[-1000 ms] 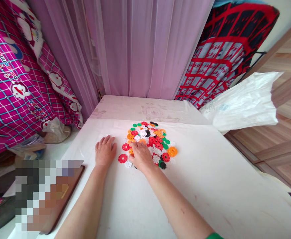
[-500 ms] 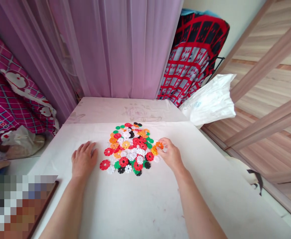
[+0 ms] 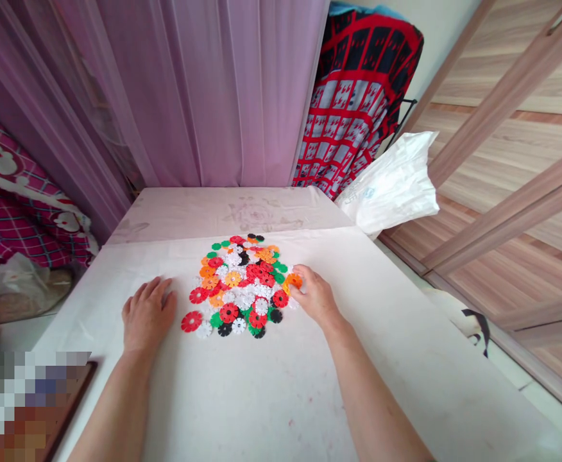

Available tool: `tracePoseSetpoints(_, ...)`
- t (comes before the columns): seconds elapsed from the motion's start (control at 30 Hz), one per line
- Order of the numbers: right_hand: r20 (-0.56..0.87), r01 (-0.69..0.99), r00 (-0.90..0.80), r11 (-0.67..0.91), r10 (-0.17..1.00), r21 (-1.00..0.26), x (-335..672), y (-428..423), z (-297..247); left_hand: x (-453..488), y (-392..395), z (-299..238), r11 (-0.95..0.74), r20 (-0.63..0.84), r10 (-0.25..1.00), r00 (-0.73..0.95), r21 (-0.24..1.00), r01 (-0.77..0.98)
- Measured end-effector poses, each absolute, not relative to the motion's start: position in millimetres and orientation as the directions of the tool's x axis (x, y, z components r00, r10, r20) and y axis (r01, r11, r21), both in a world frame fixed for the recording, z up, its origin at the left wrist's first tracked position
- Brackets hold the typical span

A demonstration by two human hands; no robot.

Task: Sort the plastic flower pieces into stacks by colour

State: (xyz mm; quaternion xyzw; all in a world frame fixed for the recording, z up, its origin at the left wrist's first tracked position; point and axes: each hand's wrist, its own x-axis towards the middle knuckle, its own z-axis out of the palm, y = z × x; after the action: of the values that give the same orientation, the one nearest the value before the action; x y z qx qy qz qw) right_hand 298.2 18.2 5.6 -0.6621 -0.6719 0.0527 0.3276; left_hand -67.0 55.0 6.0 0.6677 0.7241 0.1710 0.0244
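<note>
A pile of notched plastic snowflake discs (image 3: 233, 278) in red, white, orange, green and black lies spread on the cloth-covered table. At the pile's right edge my right hand (image 3: 314, 296) is closed, thumb and fingers pinching an orange snowflake disc (image 3: 294, 280). Part of a yellow-orange disc shows just beside it, partly hidden; I cannot tell whether it is held too. My left hand (image 3: 149, 312) rests palm down on the table left of the pile, its fingers stretched out and nothing in it. Nearest to it is a red snowflake disc (image 3: 192, 321).
The table (image 3: 242, 398) has a pale cloth with a floral strip (image 3: 256, 208) at the far end. A white plastic bag (image 3: 389, 186) stands beyond the right far corner. A brown-edged object (image 3: 76, 401), mostly blurred out, sits at the lower left. Purple curtains (image 3: 213, 96) hang behind.
The whole scene has shifted left as the head turned. In my right hand, the orange disc now covers more of the yellow-orange one. My left hand stays resting on the table.
</note>
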Motion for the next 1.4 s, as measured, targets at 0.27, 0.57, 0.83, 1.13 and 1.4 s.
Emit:
tracePoseSetpoints(0.27,0.351,0.896,0.054,0.109,0.935,-0.430,294,17,9,-67,55,4,0.045,0.203,0.973,-0.110,0.298,0.953)
tracePoseSetpoints(0.57,0.418,0.884,-0.037,0.225,0.908,-0.411,266,11,35,-64,54,6,0.057,0.201,0.972,-0.123,0.302,0.951)
tracePoseSetpoints(0.83,0.207,0.836,-0.362,0.415,0.909,-0.359,160,24,41,-63,52,9,0.080,0.177,0.975,-0.134,0.284,0.955)
tracePoseSetpoints(1.13,0.160,0.896,-0.261,0.301,0.952,-0.326,158,16,30,-58,50,11,0.087,0.180,0.973,-0.145,0.297,0.951)
tracePoseSetpoints(1.4,0.100,0.948,-0.173,0.193,0.980,-0.252,135,27,39,-59,50,9,0.085,0.188,0.971,-0.147,0.305,0.948)
